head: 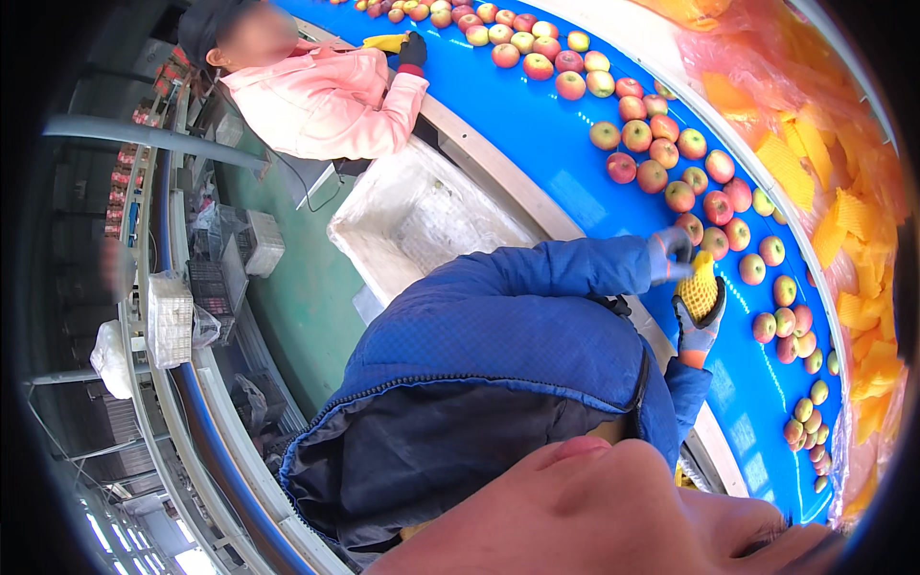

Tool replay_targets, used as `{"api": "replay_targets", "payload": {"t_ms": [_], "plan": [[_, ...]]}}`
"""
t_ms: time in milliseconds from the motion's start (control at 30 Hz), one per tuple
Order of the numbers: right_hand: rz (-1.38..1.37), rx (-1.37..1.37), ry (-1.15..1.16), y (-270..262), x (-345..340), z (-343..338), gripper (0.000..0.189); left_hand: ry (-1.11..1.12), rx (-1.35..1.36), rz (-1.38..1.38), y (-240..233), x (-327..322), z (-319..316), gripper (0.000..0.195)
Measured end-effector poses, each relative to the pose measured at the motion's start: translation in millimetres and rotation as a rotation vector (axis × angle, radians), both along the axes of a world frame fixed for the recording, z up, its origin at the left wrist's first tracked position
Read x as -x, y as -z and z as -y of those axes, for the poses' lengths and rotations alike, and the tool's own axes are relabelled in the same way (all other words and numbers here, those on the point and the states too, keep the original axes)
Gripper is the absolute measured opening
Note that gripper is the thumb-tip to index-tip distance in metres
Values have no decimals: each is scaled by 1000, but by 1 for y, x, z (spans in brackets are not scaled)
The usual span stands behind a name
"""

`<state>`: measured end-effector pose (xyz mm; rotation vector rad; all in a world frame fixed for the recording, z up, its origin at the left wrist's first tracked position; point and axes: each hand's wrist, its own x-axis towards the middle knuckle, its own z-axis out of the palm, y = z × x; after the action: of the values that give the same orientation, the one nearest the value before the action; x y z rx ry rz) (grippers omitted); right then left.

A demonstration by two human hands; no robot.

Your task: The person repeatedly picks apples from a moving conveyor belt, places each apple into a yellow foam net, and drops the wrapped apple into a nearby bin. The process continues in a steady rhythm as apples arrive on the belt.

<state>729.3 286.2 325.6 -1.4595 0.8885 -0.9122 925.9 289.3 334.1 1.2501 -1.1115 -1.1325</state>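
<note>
My right hand (698, 322), in a grey and black glove with an orange cuff, holds a yellow foam net sleeve (697, 291) over the blue conveyor belt (618, 215). The sleeve bulges around something round that I cannot see clearly. Just above it my left hand (672, 255), gloved as well and blurred, is close to the sleeve's narrow end; its fingers are bent, and whether they grip anything is unclear. Many red and yellow apples (719, 208) lie on the belt beyond both hands.
Foam net sleeves (852, 215) in pink plastic film fill the far side. A white crate (431, 215) stands beside the belt's near rail (503, 165). A co-worker in a pink jacket (323, 100) is at the belt, a black-gloved hand near a yellow sleeve (384, 43).
</note>
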Motion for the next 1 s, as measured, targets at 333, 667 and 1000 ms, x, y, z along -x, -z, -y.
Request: {"api": "replay_targets", "payload": {"t_ms": [333,667,1000], "plan": [[-1,-107,-67,-29,7,-28,93,137,-49,-321,36,10,-9,42],[-15,11,1122,-36,213,-180,75,138,196,414,85,-75,-2,48],[-160,-575,1319,-35,250,-367,73,254,493,731,80,-74,15,38]]}}
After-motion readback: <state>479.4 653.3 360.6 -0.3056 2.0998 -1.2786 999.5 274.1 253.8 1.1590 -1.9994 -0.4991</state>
